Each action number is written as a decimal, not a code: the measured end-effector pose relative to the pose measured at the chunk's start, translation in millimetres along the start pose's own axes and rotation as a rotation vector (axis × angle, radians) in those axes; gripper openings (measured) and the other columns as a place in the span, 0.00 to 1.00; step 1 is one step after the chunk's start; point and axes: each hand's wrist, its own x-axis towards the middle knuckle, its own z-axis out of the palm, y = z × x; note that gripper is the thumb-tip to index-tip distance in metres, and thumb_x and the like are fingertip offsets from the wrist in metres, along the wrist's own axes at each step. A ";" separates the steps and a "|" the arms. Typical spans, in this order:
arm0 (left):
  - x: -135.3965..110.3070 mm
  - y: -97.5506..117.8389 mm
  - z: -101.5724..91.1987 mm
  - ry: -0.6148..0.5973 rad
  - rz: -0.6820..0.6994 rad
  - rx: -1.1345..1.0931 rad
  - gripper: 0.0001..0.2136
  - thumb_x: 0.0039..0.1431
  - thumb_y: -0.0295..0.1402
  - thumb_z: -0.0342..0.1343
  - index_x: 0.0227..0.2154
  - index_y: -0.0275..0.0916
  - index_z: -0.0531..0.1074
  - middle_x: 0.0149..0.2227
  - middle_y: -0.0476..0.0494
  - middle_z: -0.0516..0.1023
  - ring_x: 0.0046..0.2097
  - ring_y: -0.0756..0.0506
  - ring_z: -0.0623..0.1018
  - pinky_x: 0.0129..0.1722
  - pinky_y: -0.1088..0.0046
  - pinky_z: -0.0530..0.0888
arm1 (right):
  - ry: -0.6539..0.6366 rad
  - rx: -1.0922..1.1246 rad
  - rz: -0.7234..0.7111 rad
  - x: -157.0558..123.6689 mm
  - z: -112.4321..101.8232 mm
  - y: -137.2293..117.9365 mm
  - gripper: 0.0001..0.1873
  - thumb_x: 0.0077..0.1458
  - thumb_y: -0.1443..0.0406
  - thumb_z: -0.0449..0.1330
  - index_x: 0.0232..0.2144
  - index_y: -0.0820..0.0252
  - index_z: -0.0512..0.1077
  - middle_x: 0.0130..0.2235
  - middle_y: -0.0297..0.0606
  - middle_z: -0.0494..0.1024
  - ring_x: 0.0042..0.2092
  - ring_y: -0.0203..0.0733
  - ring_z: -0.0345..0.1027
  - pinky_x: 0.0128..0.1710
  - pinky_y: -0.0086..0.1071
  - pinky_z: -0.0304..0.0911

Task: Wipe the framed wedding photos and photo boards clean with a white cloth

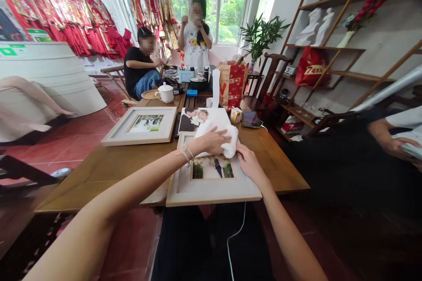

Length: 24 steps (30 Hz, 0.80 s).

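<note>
The brown desk (89, 175) bears a framed photo (212, 174) at five o'clock, along its near edge — a second frame (143, 124) at ten, a white mug (165, 94) at eleven, and, at two, a small carton (236, 115) beside a dark device (251, 119).

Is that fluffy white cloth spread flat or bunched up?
Bunched up: the white cloth shows as a thick, rumpled wad under the left hand, covering only part of the picture frame.
</note>
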 end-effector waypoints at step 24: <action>-65.9 179.1 -19.0 -0.042 -0.124 -0.068 0.31 0.54 0.38 0.51 0.59 0.25 0.59 0.61 0.23 0.59 0.60 0.23 0.59 0.54 0.40 0.57 | 0.001 0.072 -0.072 6.7 6.1 29.6 0.18 0.48 0.74 0.50 0.36 0.59 0.77 0.44 0.44 0.79 0.52 0.47 0.69 0.55 0.45 0.63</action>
